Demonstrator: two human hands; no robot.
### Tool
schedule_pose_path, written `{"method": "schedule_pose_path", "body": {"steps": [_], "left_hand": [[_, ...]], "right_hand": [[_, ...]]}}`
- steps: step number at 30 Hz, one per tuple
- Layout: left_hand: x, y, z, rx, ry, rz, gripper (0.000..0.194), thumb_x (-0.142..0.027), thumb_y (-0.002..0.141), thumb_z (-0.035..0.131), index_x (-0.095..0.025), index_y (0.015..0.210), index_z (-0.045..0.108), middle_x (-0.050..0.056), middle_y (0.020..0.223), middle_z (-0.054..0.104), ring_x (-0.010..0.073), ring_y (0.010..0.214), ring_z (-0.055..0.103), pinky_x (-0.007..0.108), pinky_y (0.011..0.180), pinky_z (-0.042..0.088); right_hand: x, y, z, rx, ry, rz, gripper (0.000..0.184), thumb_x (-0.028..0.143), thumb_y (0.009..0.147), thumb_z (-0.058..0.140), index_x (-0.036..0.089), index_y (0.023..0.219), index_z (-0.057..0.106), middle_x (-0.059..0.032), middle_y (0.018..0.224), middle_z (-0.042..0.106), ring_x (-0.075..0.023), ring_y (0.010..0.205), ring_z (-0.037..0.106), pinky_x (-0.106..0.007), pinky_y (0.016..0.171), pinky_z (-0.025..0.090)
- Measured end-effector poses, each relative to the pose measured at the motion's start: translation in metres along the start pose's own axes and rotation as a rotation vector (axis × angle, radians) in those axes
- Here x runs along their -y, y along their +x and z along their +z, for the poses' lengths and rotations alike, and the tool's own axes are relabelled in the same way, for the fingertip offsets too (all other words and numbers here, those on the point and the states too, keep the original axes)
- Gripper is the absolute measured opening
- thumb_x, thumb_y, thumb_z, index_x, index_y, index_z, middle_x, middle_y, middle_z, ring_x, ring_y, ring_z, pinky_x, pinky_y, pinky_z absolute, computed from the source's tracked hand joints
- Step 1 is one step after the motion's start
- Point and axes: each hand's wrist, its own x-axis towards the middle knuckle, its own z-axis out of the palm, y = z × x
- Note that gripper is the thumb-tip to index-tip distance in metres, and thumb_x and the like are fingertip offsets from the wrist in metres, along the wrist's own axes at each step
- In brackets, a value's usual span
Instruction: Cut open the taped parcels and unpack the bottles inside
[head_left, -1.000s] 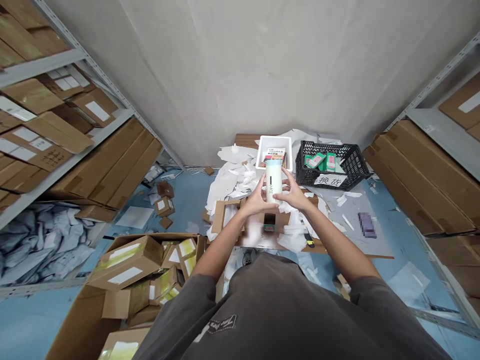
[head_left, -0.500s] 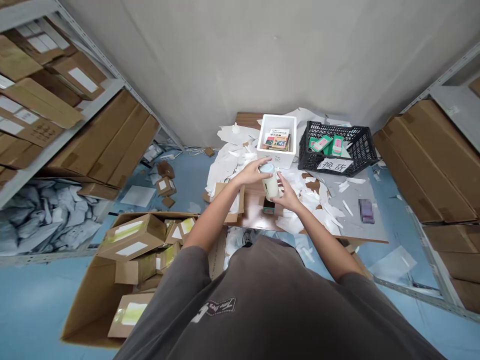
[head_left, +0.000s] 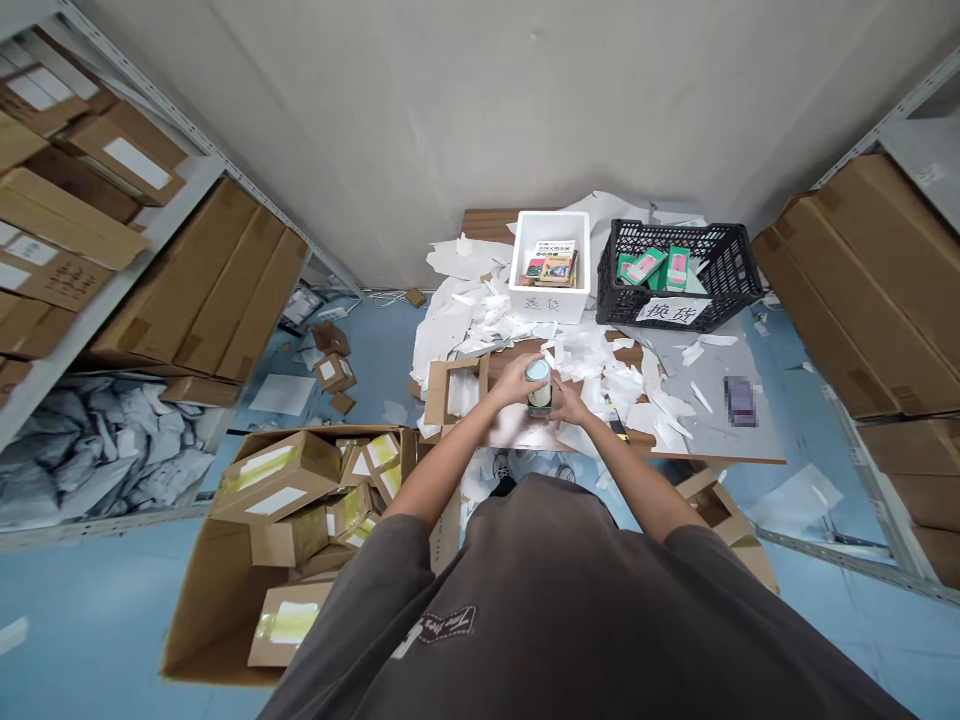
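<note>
A pale cup-like container with a light blue lid (head_left: 537, 370) stands upright over the wooden table. Its lower end is in or right at a small dark green box (head_left: 539, 411); my fingers hide just how far in it sits. My left hand (head_left: 516, 382) is closed round the container's upper left side. On the other side, my right hand (head_left: 570, 405) curls against the right side of the green box, close to the container's lower part.
Torn white paper (head_left: 469, 310) litters the table. Behind stand a white bin (head_left: 551, 305) of books and a black crate (head_left: 675, 285) with green boxes. An open cardboard frame (head_left: 437, 392) lies left. A large carton (head_left: 202, 600) of parcels is lower left; shelves flank both sides.
Both hands have brought the container down and slightly toward me, from above the green box to its opening. My right hand has shifted down beside the box. The view has tilted slightly.
</note>
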Motion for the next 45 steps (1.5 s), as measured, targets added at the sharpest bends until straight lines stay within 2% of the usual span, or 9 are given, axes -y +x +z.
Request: {"method": "schedule_pose_path", "body": {"steps": [7,12,16,20,23,26,32,39,45], "left_hand": [[0.032,-0.031,0.052,0.031,0.042,-0.107,0.063,-0.021,0.082,0.083,-0.022,0.144,0.068,0.013,0.144,0.070,0.0332,0.138,0.062,0.051,0.121,0.049],[0.053,-0.052,0.088,0.065,0.119,-0.228,0.062,-0.031,0.080,0.090,-0.022,0.139,0.072,0.016,0.155,0.063,0.0403,0.160,0.038,0.062,0.132,0.030],[0.067,-0.062,0.093,0.002,0.068,-0.277,0.066,-0.045,0.083,0.090,-0.023,0.142,0.070,0.016,0.169,0.048,0.0412,0.165,0.027,0.061,0.134,0.026],[0.085,-0.061,0.078,-0.247,-0.203,-0.599,0.049,-0.043,0.105,0.063,-0.022,0.149,0.063,0.017,0.162,0.056,0.0300,0.153,0.050,0.049,0.126,0.041],[0.096,-0.059,0.075,-0.238,-0.373,-0.830,0.046,-0.040,0.108,0.056,-0.018,0.148,0.061,0.020,0.143,0.069,0.0256,0.120,0.073,0.045,0.106,0.058],[0.099,-0.059,0.088,-0.138,-0.445,-0.814,0.047,-0.040,0.102,0.067,-0.016,0.142,0.065,0.019,0.133,0.074,0.0226,0.104,0.077,0.039,0.094,0.063],[0.093,-0.061,0.116,-0.146,-0.403,-0.688,0.066,-0.034,0.091,0.079,-0.019,0.152,0.058,0.017,0.148,0.067,0.0231,0.120,0.070,0.040,0.105,0.058],[0.092,-0.063,0.122,-0.158,-0.404,-0.725,0.067,-0.038,0.092,0.077,-0.020,0.154,0.058,0.019,0.153,0.064,0.0248,0.127,0.069,0.042,0.111,0.055],[0.087,-0.074,0.128,-0.212,-0.318,-0.768,0.072,-0.048,0.094,0.078,-0.016,0.155,0.057,0.021,0.145,0.068,0.0275,0.128,0.069,0.044,0.111,0.054]], "right_hand": [[-0.010,0.000,0.027,-0.066,-0.102,-0.026,0.093,0.038,0.063,0.097,0.021,0.146,0.062,-0.0168,0.147,0.068,-0.0421,0.136,0.063,-0.058,0.118,0.048],[-0.021,-0.011,0.032,-0.095,-0.155,0.055,0.090,0.029,0.065,0.094,0.024,0.148,0.060,-0.0140,0.146,0.068,-0.0402,0.133,0.066,-0.056,0.112,0.054],[-0.024,-0.012,0.031,-0.092,-0.147,0.049,0.091,0.026,0.066,0.094,0.025,0.150,0.060,-0.0137,0.149,0.068,-0.0400,0.135,0.066,-0.055,0.113,0.054],[-0.024,-0.010,0.031,-0.110,-0.128,0.080,0.092,0.023,0.064,0.094,0.028,0.149,0.061,-0.0102,0.143,0.072,-0.0379,0.129,0.070,-0.054,0.111,0.056],[-0.021,-0.010,0.033,-0.120,-0.099,0.093,0.093,0.023,0.063,0.093,0.027,0.150,0.061,-0.0103,0.144,0.072,-0.0366,0.128,0.071,-0.053,0.112,0.056],[-0.015,-0.011,0.036,-0.127,-0.057,0.115,0.094,0.025,0.063,0.095,0.025,0.150,0.061,-0.0120,0.144,0.071,-0.0379,0.129,0.070,-0.055,0.113,0.055],[-0.009,-0.018,0.035,-0.094,0.140,0.139,0.096,0.032,0.064,0.093,0.027,0.154,0.060,-0.0116,0.154,0.064,-0.0372,0.142,0.060,-0.053,0.120,0.049],[-0.018,-0.032,0.036,-0.183,0.492,0.454,0.080,0.060,0.091,0.063,0.032,0.164,0.046,-0.0142,0.148,0.066,-0.0317,0.131,0.068,-0.049,0.104,0.060],[-0.015,-0.012,0.048,-0.313,0.420,0.380,0.102,0.061,0.076,0.084,0.030,0.164,0.042,-0.0175,0.152,0.060,-0.0328,0.133,0.064,-0.047,0.106,0.058]]}}
